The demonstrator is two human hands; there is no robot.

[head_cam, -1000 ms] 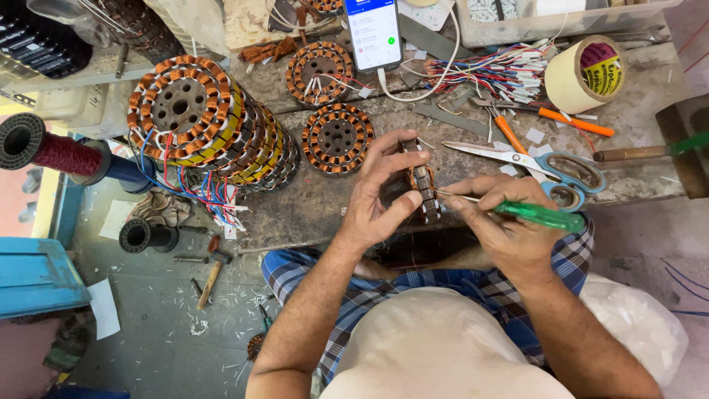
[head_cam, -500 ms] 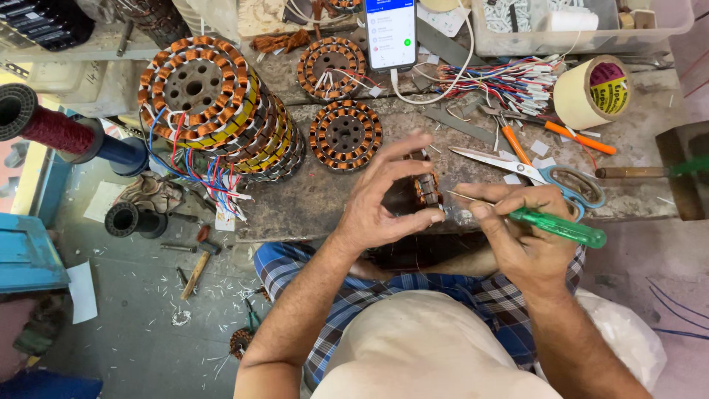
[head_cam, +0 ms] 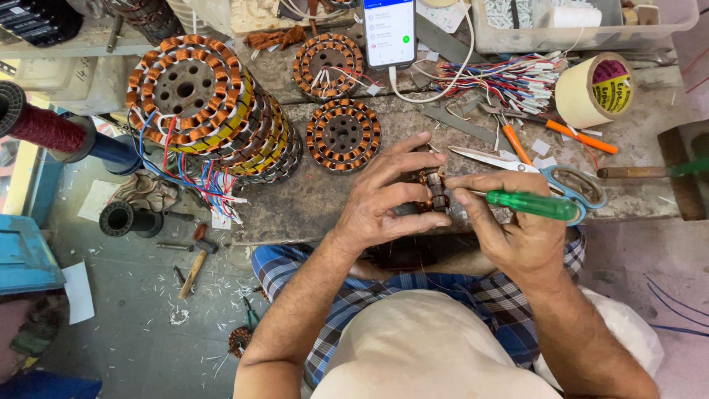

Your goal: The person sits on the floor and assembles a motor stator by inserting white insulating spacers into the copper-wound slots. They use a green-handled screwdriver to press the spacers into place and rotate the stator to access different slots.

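Your left hand (head_cam: 388, 199) is closed around a small wound motor part (head_cam: 432, 188), the fingers wrapped on its near side and one finger stretched over the top. The part sits at the front edge of the workbench (head_cam: 317, 199), between your two hands, and most of it is hidden by the fingers. Your right hand (head_cam: 517, 229) pinches a green-handled screwdriver (head_cam: 535, 205); thumb and first fingers are pressed together on the shaft close to the tip, and the tip touches the part.

To do this step well, I think you should keep the left hand's grip firm and rest it against the bench edge, so the part does not turn when you push. Hold the screwdriver low on the shaft, as you do now, because this gives fine control. Push gently and along the slot; the copper wire is thin, and a slip could scratch its coating.

The scissors (head_cam: 532, 166) lie open just behind your right hand, blades pointing toward the part, so mind your knuckles. The stack of copper-wound rings (head_cam: 207, 103) stands well apart on the left, and the roll of tape (head_cam: 594, 90) is far right.
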